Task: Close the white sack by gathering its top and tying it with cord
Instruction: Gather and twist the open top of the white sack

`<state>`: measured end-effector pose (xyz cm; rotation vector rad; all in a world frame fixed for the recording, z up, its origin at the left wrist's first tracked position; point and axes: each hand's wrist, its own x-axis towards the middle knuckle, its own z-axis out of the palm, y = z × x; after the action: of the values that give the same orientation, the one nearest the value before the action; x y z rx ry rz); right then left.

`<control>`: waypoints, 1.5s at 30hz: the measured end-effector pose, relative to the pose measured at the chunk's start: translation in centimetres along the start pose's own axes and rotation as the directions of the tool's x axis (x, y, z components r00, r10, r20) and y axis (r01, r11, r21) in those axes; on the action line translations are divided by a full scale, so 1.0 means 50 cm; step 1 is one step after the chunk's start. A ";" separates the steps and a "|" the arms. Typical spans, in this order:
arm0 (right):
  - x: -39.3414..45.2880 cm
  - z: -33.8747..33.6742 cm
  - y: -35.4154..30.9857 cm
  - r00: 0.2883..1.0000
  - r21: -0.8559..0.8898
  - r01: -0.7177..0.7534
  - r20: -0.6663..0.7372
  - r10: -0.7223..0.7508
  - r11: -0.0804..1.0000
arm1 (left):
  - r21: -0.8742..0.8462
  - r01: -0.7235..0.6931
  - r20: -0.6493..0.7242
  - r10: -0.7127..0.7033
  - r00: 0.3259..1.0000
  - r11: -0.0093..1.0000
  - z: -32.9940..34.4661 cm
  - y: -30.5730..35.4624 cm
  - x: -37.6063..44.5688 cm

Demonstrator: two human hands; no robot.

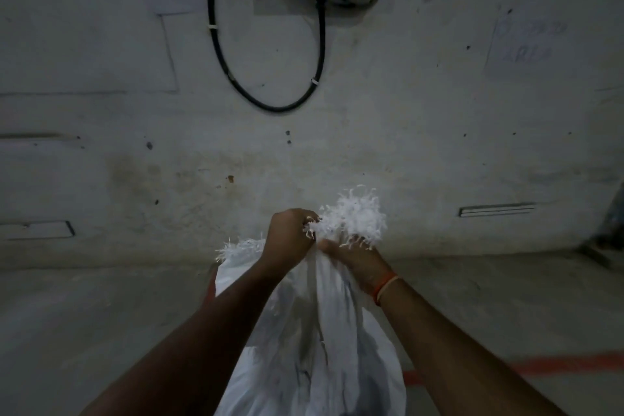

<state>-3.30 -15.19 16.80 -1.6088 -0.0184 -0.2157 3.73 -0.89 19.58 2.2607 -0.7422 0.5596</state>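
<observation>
White sack [314, 341] standing on the floor [101, 331] before a concrete wall [422, 94], left hand [288, 233] fingers closed on its frayed top [354, 216], right hand [354, 262] clenched around the gathered neck, orange thread [385, 287] on right wrist

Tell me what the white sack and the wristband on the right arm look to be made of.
White sack: probably woven plastic, matte; its cut top edge frays into stiff white strips above the hands. Wristband: seems to be orange thread or cord, thin and dull; too small to be sure.
</observation>
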 end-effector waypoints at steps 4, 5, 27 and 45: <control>0.021 0.024 0.005 0.989 -0.068 0.107 -0.097 -0.113 0.992 | -0.003 -0.049 0.032 0.049 0.998 0.999 0.002 -0.034 0.013; 0.023 0.026 0.005 0.969 -0.110 0.155 -0.174 -0.173 0.982 | -0.020 -0.044 0.053 0.045 0.998 0.999 0.004 -0.045 0.015; 0.029 -0.021 0.065 0.904 0.204 0.088 -0.427 0.008 0.975 | 0.095 0.116 0.498 -0.149 0.854 0.989 0.066 -0.218 -0.198; 0.052 -0.067 0.109 0.884 0.274 0.046 -0.460 0.089 0.961 | -0.746 0.634 0.522 -0.770 0.368 -0.203 0.073 -0.331 -0.310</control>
<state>-0.37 -19.10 11.91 -1.2409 0.3319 -0.5582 3.49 11.90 0.49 1.0817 0.4520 -0.3291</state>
